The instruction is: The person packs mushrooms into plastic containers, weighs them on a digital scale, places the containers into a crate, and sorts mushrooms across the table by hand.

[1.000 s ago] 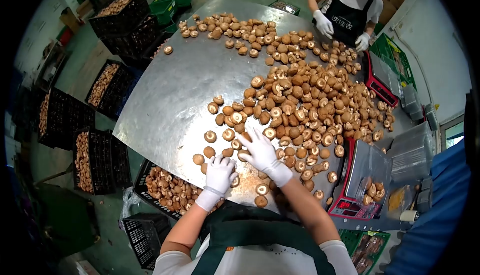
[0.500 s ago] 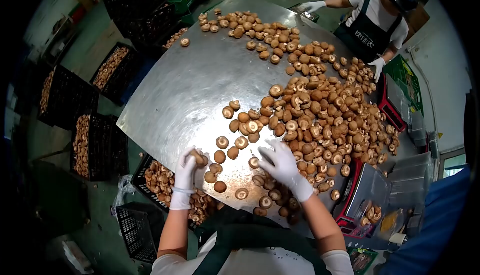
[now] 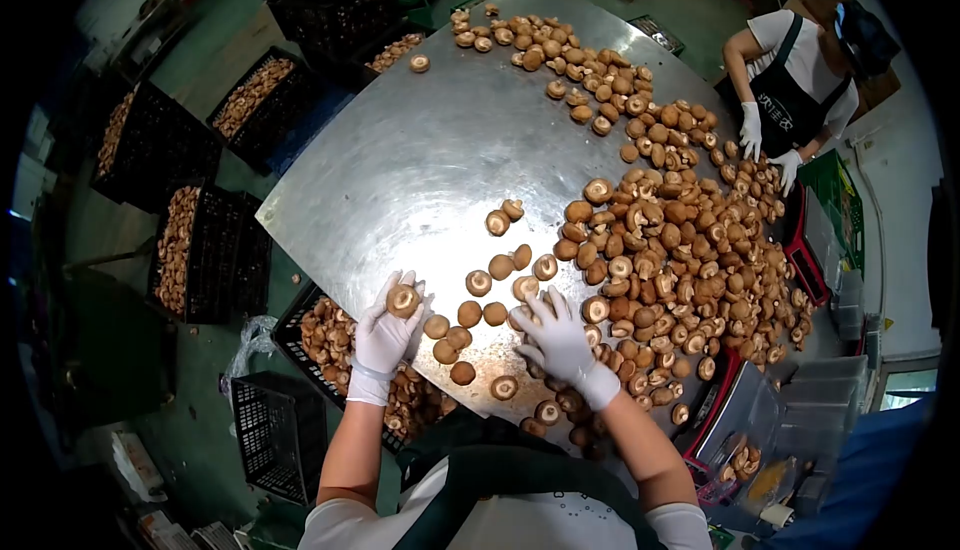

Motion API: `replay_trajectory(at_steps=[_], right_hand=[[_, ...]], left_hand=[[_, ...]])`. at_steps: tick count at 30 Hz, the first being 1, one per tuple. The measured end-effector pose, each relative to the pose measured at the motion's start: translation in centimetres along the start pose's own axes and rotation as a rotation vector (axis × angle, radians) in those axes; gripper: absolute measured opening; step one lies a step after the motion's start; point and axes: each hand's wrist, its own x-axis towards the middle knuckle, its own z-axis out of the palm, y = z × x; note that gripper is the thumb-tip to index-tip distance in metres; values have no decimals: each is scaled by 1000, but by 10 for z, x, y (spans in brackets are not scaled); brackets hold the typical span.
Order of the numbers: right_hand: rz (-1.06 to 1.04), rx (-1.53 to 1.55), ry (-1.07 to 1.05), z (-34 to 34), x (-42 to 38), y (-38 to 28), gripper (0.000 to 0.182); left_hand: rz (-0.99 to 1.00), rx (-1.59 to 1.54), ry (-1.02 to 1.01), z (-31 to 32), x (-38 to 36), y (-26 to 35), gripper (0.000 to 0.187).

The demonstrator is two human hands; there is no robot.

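Note:
My left hand point(image 3: 383, 340), in a white glove, holds a shiitake mushroom point(image 3: 403, 300) at its fingers, near the table's left front edge. My gloved right hand point(image 3: 560, 338) is open, its fingers spread over a few mushrooms; the fingertips reach a mushroom with its pale underside up point(image 3: 525, 288). Between both hands lies a loose group of brown mushrooms point(image 3: 469, 313), some cap up, some stem up. To the right of my right hand spreads a large heap of mushrooms point(image 3: 690, 250).
The metal table point(image 3: 370, 170) fills the middle. Below its left front edge stands a black crate of mushrooms point(image 3: 325, 335), beside another black crate point(image 3: 270, 430). Red-edged scales point(image 3: 730, 415) stand at the right. A co-worker point(image 3: 790, 100) reaches into the far heap.
My left hand has turned palm up, with the mushroom now showing on its fingers. My right hand has shifted slightly. The co-worker's hands have come together over the heap. The view has shifted.

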Motion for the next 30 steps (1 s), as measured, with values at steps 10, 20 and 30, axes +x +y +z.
replay_trajectory(at_steps=[10, 20, 30], right_hand=[[-4, 180, -65, -32, -78, -18, 44], [437, 675, 504, -43, -7, 59, 31], [383, -98, 54, 3, 59, 61, 54]], left_hand=[[89, 897, 200, -5, 21, 9, 23], [675, 1894, 23, 28, 6, -1, 12], [279, 2106, -219, 28, 26, -67, 46]])
